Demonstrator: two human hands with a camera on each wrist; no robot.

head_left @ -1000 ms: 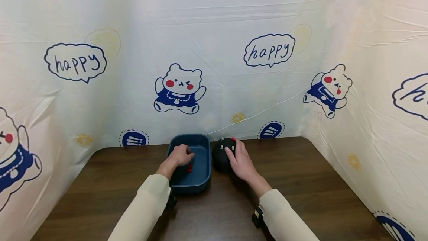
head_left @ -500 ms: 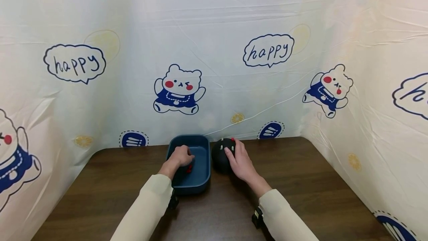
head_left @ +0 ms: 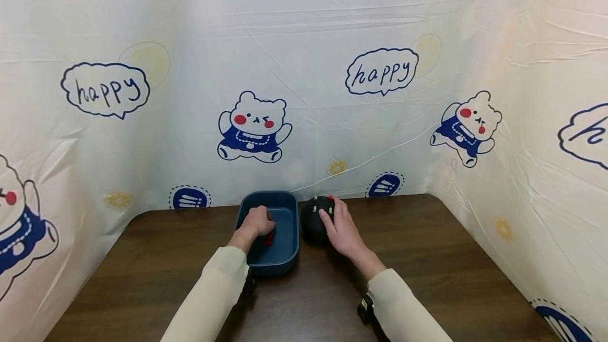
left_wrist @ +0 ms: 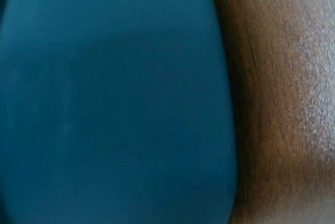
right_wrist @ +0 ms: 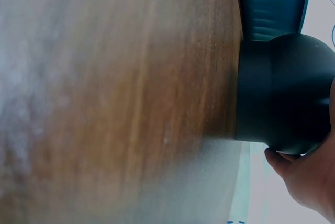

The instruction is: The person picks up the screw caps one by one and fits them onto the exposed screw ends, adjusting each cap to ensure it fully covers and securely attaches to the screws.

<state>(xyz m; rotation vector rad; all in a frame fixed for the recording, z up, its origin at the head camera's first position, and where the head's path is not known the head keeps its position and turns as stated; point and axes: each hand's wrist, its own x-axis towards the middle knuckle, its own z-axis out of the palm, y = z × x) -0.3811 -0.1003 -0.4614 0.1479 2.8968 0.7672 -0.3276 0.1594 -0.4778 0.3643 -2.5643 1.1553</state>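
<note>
My left hand (head_left: 256,221) reaches down into a blue rectangular bin (head_left: 285,264), its fingers pointing toward the bottom. Small red pieces (head_left: 269,239) lie in the bin just below the fingers. The fingertips are mostly hidden, so I cannot tell whether they pinch a piece. To the right of the bin stands a black dome (head_left: 311,226) on a short round base, seen side-on in the right wrist view. Several small white pieces (head_left: 315,208) and a red piece (head_left: 331,197) sit on its top. My right hand (head_left: 344,231) holds the dome by its right side, thumb across the front.
The bin and dome stand side by side at the back of a dark wooden table (head_left: 304,305). Behind and beside the table hangs a white printed curtain (head_left: 313,136). The bin's blue wall (left_wrist: 120,109) fills most of the left wrist view.
The left hand shifts slightly within the bin and its fingers draw a little closer in, the left forearm edging right. The right hand stays still on the dome.
</note>
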